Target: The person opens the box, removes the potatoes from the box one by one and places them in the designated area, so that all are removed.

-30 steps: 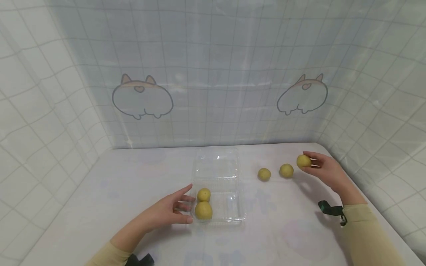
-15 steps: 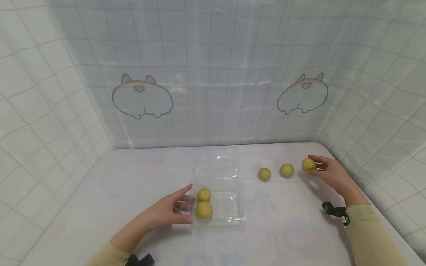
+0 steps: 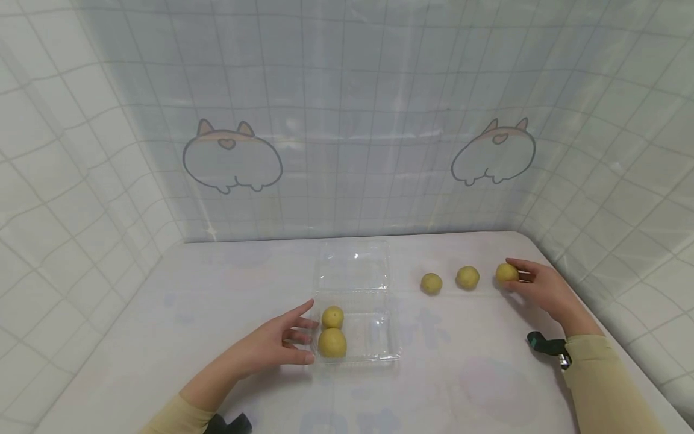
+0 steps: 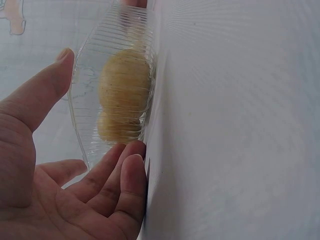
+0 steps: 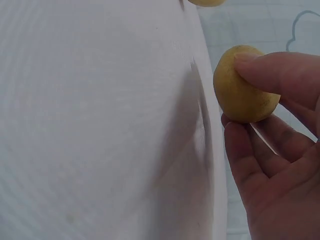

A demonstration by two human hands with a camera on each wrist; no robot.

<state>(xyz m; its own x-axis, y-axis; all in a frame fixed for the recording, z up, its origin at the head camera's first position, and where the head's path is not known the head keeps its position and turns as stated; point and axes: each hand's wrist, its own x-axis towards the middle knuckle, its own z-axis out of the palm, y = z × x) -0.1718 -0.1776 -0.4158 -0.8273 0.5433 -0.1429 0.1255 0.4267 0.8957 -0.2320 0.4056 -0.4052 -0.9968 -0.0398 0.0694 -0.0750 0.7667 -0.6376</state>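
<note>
In the head view a clear plastic box (image 3: 374, 337) lies with its lid (image 3: 352, 265) folded back, two yellow round fruits (image 3: 332, 343) along its left side. My left hand (image 3: 265, 343) rests at the box's left wall, fingers spread; in the left wrist view the hand's (image 4: 85, 175) thumb and fingertips are against the clear wall. At the right, my right hand (image 3: 544, 291) pinches a yellow fruit (image 3: 506, 273). The right wrist view shows the thumb and fingers of the hand (image 5: 280, 165) round this fruit (image 5: 242, 85).
Two more yellow fruits, one (image 3: 431, 284) nearer the box and one (image 3: 467, 277) nearer my right hand, sit on the white table (image 3: 461, 386). A tiled-pattern sheet (image 3: 347, 150) stands along the back and both sides.
My right hand has moved to the right and slightly nearer and lower, carrying its fruit away from the two loose ones. My left hand and the box have stayed in place.
</note>
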